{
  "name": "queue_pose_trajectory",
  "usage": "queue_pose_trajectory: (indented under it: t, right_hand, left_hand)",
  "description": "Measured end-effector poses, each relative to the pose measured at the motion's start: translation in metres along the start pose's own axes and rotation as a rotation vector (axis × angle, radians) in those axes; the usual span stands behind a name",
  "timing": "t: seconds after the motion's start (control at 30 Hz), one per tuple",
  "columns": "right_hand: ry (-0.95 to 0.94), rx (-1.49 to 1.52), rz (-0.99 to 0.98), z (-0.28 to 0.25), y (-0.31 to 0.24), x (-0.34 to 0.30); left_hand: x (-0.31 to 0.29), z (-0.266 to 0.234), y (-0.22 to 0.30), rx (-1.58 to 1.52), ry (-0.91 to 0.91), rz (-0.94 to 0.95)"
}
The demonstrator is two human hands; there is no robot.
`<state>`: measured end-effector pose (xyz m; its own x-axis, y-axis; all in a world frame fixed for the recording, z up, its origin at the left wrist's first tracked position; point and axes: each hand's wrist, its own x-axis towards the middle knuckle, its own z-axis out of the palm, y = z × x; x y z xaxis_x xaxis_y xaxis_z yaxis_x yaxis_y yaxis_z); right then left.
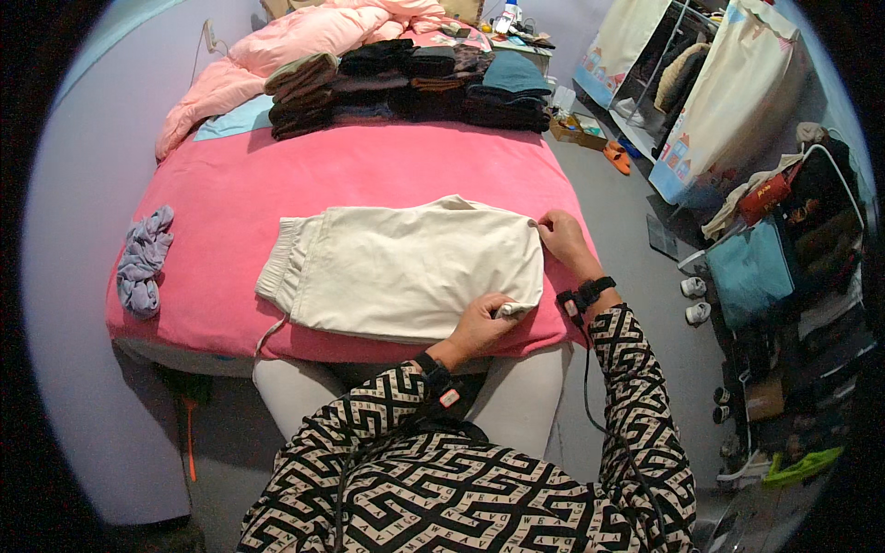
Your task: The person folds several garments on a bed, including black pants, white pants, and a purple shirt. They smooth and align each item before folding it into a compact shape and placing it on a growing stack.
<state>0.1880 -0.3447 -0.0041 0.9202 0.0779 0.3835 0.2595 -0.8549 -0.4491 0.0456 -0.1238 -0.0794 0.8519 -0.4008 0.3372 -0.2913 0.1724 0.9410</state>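
A cream pair of trousers (406, 267) lies folded flat on the pink bedspread (369, 170). Its gathered elastic waistband points left, and a drawstring hangs off its near left corner. My left hand (484, 323) is closed on the near right corner of the trousers, pinching a small bunched bit of fabric. At the far right corner, my right hand (560, 238) pinches the edge of the same cloth between thumb and fingers. Each wrist carries a black strap with a small device and a cable.
Stacks of folded dark clothes (406, 85) line the far side of the bed, before a pink quilt (313, 37). A crumpled lavender garment (145, 263) lies at the left edge. On the right stand a curtained wardrobe (728, 101) and a rack with bags (751, 272); shoes (696, 300) are on the floor.
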Motion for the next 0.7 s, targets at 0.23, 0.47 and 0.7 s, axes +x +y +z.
queue_pose_trajectory:
  t: [0.23,0.47,0.7]
  right_hand:
    - [-0.059,-0.207,-0.128,0.006,0.002,0.011]
    - [-0.011,0.088,-0.033,-0.009,-0.008,0.013]
    - [-0.023,0.014,-0.378,-0.035,-0.024,0.046]
  left_hand:
    - [-0.001,-0.001,-0.003,0.015,-0.004,-0.011]
    - [-0.003,-0.002,0.005,0.039,0.007,-0.035]
    - [-0.007,-0.006,0.013,0.034,-0.013,-0.085]
